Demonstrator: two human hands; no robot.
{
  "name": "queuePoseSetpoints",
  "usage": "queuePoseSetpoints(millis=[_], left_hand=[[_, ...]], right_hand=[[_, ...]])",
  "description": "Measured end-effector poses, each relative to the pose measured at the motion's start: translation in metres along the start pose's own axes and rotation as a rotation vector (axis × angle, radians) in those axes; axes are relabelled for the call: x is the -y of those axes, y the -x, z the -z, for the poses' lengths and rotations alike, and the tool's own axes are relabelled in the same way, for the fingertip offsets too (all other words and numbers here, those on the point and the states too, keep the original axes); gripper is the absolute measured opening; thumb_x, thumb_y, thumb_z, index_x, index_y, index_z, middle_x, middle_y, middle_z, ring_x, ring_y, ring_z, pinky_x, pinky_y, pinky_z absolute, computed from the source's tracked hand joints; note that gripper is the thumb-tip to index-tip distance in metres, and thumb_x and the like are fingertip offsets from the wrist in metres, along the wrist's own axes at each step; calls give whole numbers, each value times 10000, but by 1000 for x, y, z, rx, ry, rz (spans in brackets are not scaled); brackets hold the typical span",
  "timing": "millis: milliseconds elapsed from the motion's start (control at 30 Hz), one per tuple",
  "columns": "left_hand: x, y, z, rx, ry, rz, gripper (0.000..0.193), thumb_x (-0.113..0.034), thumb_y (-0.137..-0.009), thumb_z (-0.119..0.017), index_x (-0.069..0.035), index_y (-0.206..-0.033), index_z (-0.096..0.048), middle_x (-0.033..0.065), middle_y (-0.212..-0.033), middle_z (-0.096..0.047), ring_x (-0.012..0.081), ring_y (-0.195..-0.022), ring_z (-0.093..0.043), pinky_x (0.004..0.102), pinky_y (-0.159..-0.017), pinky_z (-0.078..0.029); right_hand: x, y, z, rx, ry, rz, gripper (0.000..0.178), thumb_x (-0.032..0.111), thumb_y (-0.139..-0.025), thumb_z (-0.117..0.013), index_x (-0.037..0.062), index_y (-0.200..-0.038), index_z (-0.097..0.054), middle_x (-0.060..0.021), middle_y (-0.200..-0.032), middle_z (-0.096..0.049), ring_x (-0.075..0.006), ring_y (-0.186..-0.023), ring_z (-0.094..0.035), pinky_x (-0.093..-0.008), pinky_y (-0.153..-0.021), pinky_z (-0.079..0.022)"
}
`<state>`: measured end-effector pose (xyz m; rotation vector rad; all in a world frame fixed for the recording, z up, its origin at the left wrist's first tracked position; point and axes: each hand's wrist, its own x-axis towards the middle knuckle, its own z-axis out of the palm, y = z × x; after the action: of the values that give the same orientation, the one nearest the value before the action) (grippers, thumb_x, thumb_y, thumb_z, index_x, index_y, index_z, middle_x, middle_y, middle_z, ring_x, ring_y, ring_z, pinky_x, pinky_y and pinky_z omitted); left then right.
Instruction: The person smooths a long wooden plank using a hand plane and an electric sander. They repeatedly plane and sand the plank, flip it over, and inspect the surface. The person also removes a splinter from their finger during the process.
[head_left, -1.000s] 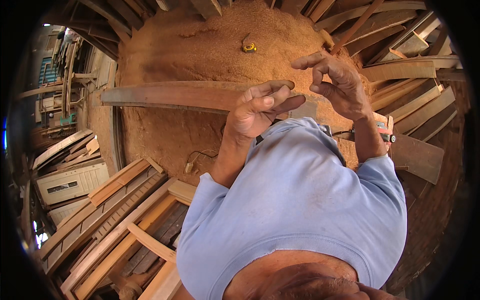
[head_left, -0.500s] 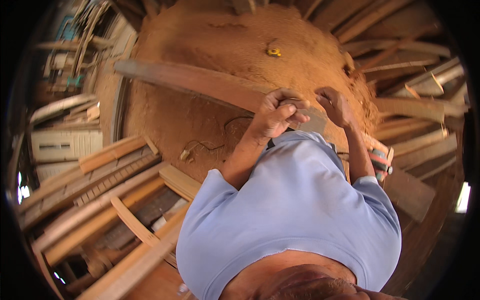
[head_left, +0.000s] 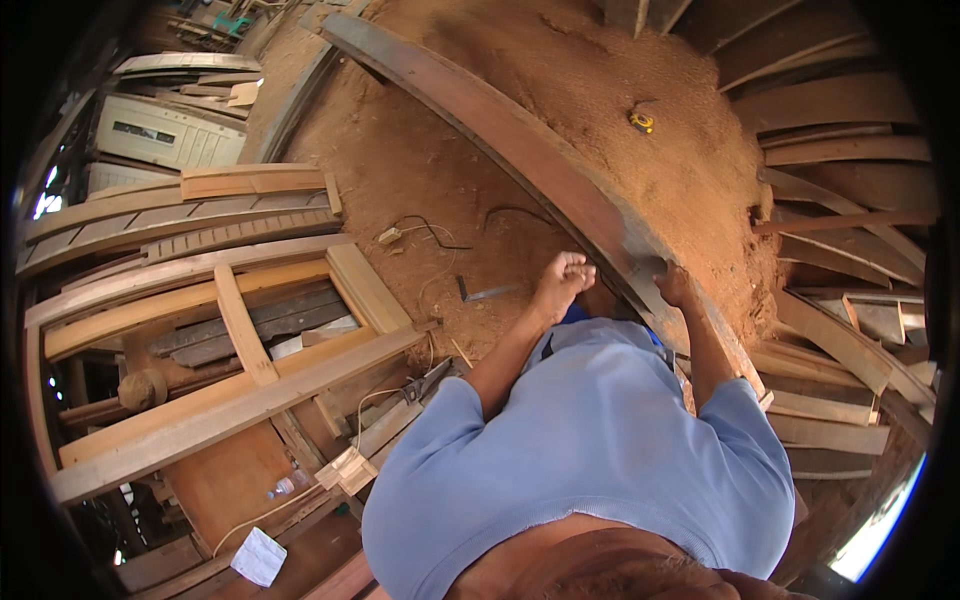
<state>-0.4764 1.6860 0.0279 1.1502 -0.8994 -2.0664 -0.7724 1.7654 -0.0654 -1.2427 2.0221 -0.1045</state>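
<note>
A long reddish-brown plank [head_left: 520, 145] runs from the far left toward the near right, passing in front of my body, with a greyish stretch by my hands. My left hand [head_left: 563, 287] is beside the plank's near edge, its fingers curled in with nothing visible in them. Over the grey part of the plank is my right hand [head_left: 678, 284], with bent fingers at its surface. What those fingertips grip, if anything, is hidden. A yellow tape measure [head_left: 641, 121] lies on the sawdust beyond the plank.
To the left stands a wooden frame [head_left: 170, 440] among stacked boards. A metal square [head_left: 488, 293] and a dark cable [head_left: 412, 219] lie on the dusty ground. Many planks [head_left: 840, 150] line the right side. A pale panelled door piece [head_left: 165, 135] leans at the far left.
The view has turned, so the plank, the tape measure and the left-hand frame appear shifted. My left fingers have curled in more, and both hands appear lower in the view.
</note>
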Motion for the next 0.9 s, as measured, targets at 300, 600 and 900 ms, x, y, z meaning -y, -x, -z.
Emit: queuePoseSetpoints(millis=[300,600,900], left_hand=[[71,3,43,-72,-271,465,227,-223,-1008,-656,-33,-1090,-562,90,-955,-692,132,-706,-629,286,-553,-531],[93,-46,77,-35,-283,573,727,-405,-915,-758,-2,-1410,-411,162,-1197,-582,253,-977,-566,410,-785,-489],[163,-56,49,-89,85,616,982,-514,-824,-822,-54,-1534,-322,183,-1502,-436,397,-1375,-436,606,-1148,-301]], right_hand=[[4,-20,-3,56,-49,-125,671,402,-913,-678,-60,-1380,-542,-312,-1378,-571,-438,-1321,-533,-489,-1107,-434],[12,-19,-24,-46,35,-188,745,448,-899,-679,-88,-1386,-503,-361,-1345,-565,-481,-1295,-535,-499,-1102,-430],[56,21,-42,131,33,-255,738,529,-912,-656,-45,-1361,-546,-324,-1322,-602,-445,-1281,-564,-501,-1072,-457]])
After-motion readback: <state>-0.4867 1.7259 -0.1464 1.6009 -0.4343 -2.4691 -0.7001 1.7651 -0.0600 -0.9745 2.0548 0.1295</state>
